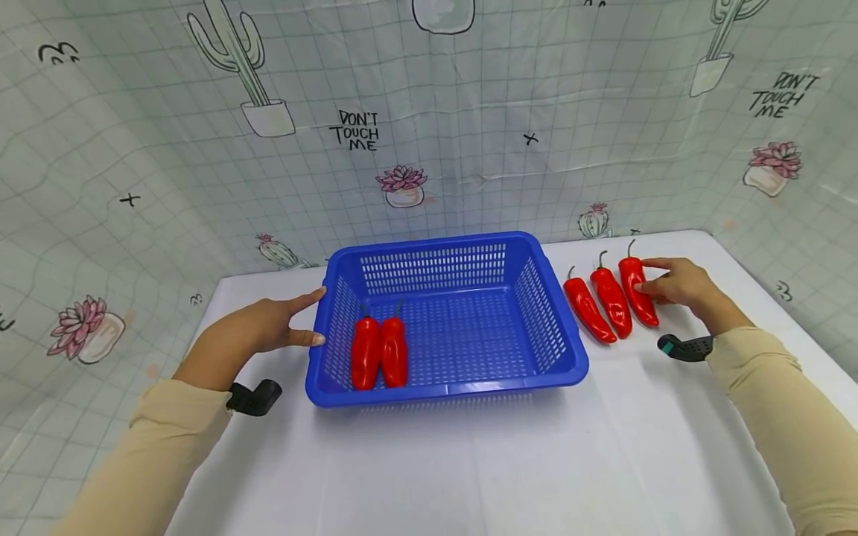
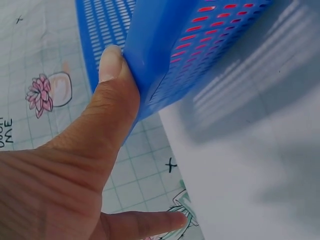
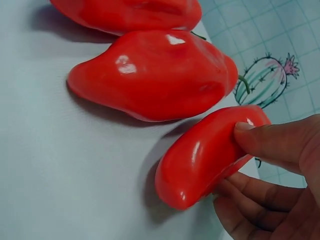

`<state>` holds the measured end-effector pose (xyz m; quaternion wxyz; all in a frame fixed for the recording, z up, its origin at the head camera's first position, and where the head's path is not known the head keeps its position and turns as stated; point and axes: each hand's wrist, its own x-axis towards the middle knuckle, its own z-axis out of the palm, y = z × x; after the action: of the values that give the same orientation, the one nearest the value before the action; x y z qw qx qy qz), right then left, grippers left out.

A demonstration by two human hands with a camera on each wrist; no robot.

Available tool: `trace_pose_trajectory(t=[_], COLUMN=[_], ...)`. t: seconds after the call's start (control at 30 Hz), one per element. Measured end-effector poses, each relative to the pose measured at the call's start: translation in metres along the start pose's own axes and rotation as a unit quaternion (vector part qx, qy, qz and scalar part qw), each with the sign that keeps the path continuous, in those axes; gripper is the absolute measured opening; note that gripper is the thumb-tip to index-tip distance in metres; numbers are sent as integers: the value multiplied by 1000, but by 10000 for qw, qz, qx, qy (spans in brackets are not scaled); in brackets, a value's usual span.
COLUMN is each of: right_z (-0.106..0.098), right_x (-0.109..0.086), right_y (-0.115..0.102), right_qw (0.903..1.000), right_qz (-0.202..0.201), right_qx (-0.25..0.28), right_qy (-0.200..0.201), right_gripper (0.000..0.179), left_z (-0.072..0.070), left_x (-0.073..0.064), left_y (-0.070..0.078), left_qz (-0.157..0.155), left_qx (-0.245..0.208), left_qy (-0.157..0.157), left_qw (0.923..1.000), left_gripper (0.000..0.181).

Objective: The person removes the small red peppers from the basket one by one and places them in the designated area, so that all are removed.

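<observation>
My right hand (image 1: 684,286) pinches the rightmost red chili pepper (image 1: 635,286) between thumb and fingers; in the right wrist view the pepper (image 3: 200,157) tilts at the table's surface. Two more red chili peppers, the middle one (image 1: 611,301) and the left one (image 1: 588,311), lie just left of it. My left hand (image 1: 264,327) rests against the left rim of a blue plastic basket (image 1: 456,388), thumb and forefinger spread apart. Up close, the left thumb (image 2: 112,100) presses on the rim. Inside the basket, two red chili peppers (image 1: 365,353) lie side by side on the left.
A white table (image 1: 429,469) carries the basket and the peppers. Behind it hangs a grid-patterned cloth (image 1: 469,164) with drawn cacti and lettering. The basket stands between my two hands, its right wall close to the loose peppers.
</observation>
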<state>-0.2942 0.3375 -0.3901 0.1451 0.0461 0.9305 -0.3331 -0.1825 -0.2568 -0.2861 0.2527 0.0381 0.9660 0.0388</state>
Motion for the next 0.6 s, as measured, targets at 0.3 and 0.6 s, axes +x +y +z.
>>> trace_pose_trajectory(t=[0.3, 0.6], right_z=[5, 3], right_x=[-8, -16], right_y=[0, -5], right_qw=[9997, 9921], right_qz=[-113, -387], right_qx=[-166, -838], right_qy=[98, 855], right_gripper=[61, 61], left_z=[-1, 0], left_x=[-1, -2], left_y=[2, 0], left_qz=[154, 121], left_qx=[-10, -55], left_qy=[28, 44], left_qw=[9999, 9999], left_gripper=[95, 95])
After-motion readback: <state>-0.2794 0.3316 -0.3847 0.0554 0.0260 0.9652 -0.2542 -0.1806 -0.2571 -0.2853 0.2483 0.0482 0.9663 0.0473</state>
